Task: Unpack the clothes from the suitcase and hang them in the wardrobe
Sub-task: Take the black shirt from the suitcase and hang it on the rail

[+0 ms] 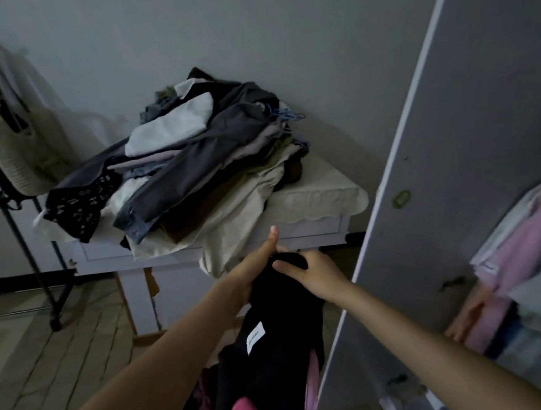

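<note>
Head view shows both hands raising a black fabric garment with a small white label (pixel 282 318) in front of the grey open wardrobe door (pixel 454 156). To do this step well, I judge the top edge should be kept taut and level so a hanger can slide in. The left hand (pixel 255 265) grips the upper edge, thumb raised. The right hand (pixel 314 273) pinches the same edge, fingers curled into the cloth. The garment hangs between the 2 forearms, below the heap of folded clothes (pixel 192 152) on a white cloth-covered table (pixel 320 194).
</note>
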